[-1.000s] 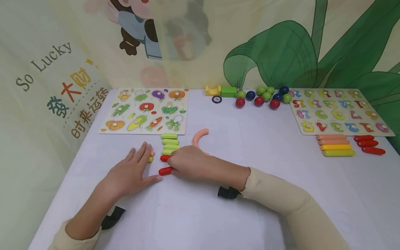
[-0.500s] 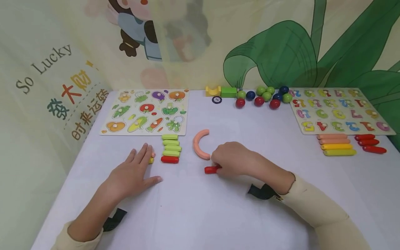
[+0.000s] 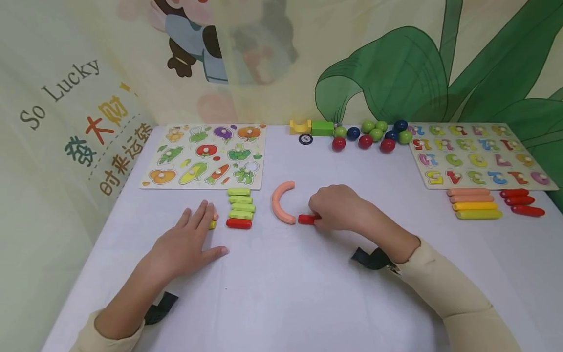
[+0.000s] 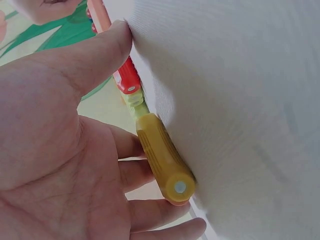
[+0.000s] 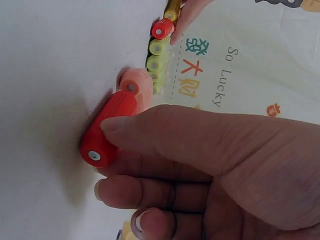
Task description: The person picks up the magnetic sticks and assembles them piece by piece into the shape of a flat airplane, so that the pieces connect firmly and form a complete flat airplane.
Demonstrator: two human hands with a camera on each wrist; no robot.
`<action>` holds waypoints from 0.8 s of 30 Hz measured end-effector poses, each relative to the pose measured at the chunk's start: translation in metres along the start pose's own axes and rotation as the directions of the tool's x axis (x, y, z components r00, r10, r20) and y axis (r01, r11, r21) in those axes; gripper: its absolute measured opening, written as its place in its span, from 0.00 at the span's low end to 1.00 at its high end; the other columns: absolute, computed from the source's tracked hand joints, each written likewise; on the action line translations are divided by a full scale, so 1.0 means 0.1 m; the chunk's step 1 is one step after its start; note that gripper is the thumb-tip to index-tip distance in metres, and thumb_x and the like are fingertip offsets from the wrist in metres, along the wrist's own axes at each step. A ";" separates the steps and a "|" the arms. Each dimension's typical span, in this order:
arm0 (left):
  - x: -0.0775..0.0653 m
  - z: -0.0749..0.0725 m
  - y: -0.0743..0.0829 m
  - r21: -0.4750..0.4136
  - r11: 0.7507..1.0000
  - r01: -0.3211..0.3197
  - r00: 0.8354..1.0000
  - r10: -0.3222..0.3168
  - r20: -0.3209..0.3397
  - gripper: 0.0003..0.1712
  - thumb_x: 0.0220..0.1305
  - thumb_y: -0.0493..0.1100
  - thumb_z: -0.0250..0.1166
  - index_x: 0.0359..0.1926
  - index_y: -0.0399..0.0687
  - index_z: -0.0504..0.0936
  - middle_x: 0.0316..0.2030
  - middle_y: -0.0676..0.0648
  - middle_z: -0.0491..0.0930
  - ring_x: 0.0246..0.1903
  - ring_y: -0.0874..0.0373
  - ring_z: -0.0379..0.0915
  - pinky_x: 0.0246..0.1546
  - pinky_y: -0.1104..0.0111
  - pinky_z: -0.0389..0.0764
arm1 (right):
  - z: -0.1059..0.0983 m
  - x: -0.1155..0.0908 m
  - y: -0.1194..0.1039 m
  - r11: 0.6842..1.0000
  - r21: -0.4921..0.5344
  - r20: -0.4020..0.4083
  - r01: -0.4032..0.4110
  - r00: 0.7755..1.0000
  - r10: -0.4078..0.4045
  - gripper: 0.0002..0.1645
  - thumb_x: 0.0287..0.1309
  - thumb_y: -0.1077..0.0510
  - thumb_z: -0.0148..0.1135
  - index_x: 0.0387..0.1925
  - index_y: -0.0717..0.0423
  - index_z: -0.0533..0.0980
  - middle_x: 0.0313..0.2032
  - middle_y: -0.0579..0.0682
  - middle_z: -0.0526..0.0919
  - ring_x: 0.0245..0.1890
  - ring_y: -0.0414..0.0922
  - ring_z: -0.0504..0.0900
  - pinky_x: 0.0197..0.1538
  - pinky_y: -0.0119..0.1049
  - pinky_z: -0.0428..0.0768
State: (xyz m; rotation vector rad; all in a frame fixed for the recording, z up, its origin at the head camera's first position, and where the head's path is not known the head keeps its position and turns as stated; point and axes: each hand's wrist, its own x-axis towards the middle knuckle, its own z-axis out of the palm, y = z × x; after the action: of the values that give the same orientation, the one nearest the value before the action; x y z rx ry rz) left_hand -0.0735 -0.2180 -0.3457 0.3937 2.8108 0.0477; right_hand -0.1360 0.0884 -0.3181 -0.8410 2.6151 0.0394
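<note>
My right hand point(image 3: 339, 208) pinches a red magnetic stick point(image 3: 306, 219) between thumb and fingers, low over the table. The stick's left end sits right by the lower end of a pink arc point(image 3: 277, 203) made of curved pieces. In the right wrist view, a round metal dot shows on the near end of the stick. My left hand point(image 3: 179, 250) lies with fingers straight against a yellow stick point(image 4: 165, 157), mostly covered in the head view; a bit of pink piece point(image 3: 215, 215) peeks out beside it. Between the hands, several light green sticks point(image 3: 240, 207) and a red stick point(image 3: 239, 223) form a column.
Behind stand a vegetable puzzle board point(image 3: 202, 183) at left and a number puzzle board point(image 3: 484, 166) at right. Colored balls point(image 3: 365, 142), a yellow block point(image 3: 300, 128) and a green block point(image 3: 322, 128) line the back. More pink, yellow and green sticks point(image 3: 475, 206) and red sticks point(image 3: 528, 210) lie at right.
My right hand has carried the red stick from below the column rightward, then up toward the arc's lower end. My left hand has stayed put.
</note>
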 end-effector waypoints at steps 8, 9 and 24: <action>0.00 -0.01 0.00 -0.011 1.000 0.007 1.000 -0.007 0.009 0.60 0.46 0.70 0.60 0.69 0.39 0.46 0.68 0.36 0.42 0.61 0.30 0.41 0.48 0.43 0.65 | 0.01 0.02 0.01 0.999 -0.009 -0.023 0.034 0.999 -0.034 0.07 0.48 0.52 0.66 0.26 0.51 0.78 0.16 0.43 0.72 0.19 0.42 0.71 0.24 0.31 0.71; 0.00 -0.01 0.01 -0.012 1.000 0.006 1.000 -0.006 0.008 0.60 0.46 0.70 0.60 0.69 0.39 0.46 0.68 0.36 0.42 0.61 0.30 0.42 0.48 0.43 0.65 | 0.01 0.02 0.01 1.000 -0.008 -0.018 0.030 0.999 -0.030 0.08 0.47 0.52 0.66 0.26 0.52 0.78 0.16 0.43 0.72 0.19 0.42 0.71 0.24 0.31 0.71; -0.01 -0.02 0.02 -0.013 1.000 0.007 1.000 -0.007 0.010 0.60 0.46 0.70 0.60 0.69 0.39 0.47 0.67 0.36 0.43 0.61 0.29 0.42 0.48 0.43 0.65 | 0.11 0.08 0.02 0.985 0.107 -0.122 0.132 0.985 -0.119 0.10 0.51 0.52 0.63 0.37 0.47 0.77 0.18 0.40 0.72 0.20 0.40 0.70 0.22 0.31 0.67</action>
State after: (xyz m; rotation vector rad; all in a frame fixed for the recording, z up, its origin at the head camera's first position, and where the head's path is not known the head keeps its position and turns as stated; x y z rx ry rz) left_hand -0.0729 -0.2163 -0.3436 0.3796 2.8002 0.0618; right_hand -0.1392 0.0875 -0.3310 -0.9918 2.6346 -0.1987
